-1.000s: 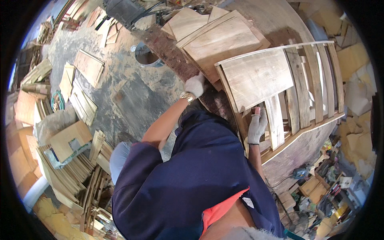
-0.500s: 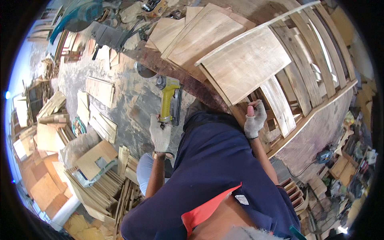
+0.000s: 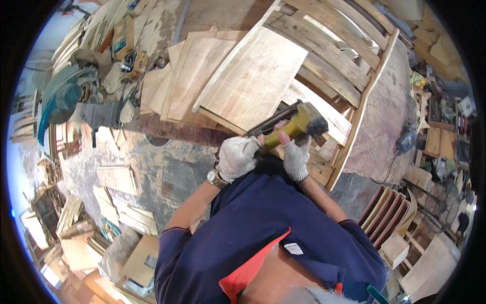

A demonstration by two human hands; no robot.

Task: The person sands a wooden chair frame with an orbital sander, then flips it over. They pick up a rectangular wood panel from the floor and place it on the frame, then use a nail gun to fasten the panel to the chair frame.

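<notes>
A yellow nail gun with a black magazine lies across both hands in front of my body. My left hand, in a white knit glove, is wrapped round the handle's end. My right hand, in a matching glove with bare fingertips, closes on the gun near its head, the thumb over the yellow body. Just beyond the gun sits a wooden slatted frame, with a thin plywood sheet laid over its left part. The gun's nose and some fingers are hidden.
Loose plywood sheets are stacked left of the frame on the workbench. A teal circular-blade saw stands far left. Wood pieces lie on the floor at left. At right are a corded power tool and curved wooden slats.
My left hand has brought the nail gun from the left over to the frame and turned it sideways. My right hand, which held no tool before, now grips the gun too. The view has shifted.
</notes>
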